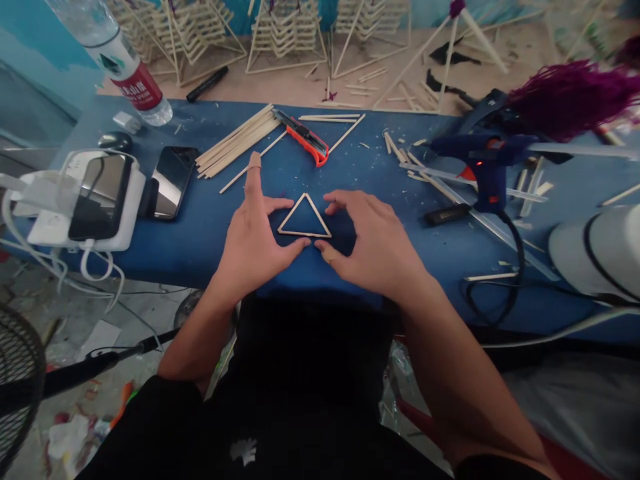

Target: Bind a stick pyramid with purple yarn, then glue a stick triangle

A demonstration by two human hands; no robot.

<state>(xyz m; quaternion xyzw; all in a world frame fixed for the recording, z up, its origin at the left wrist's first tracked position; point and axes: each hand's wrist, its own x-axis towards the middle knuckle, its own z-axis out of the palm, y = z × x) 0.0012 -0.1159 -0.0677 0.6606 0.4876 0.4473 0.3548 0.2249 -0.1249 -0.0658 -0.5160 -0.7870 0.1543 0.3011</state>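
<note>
A small triangle of thin wooden sticks (304, 235) lies flat on the blue table between my hands. My left hand (257, 230) is at its left side, thumb and fingers apart, with one finger pointing up and away. On the other side my right hand (373, 237) curves around with a gap between thumb and fingers. Both thumbs come close to the triangle's near edge; whether any fingertip touches it I cannot tell. Beyond my left hand lie a bundle of wooden sticks (237, 141) and an orange utility knife (305, 137).
A blue glue gun (485, 163) with a lit red light rests at the right among sticks and its cable. Phones (173, 180), a white power strip (123, 207) and a water bottle (133, 73) stand left. Stick frames (287, 40) line the back.
</note>
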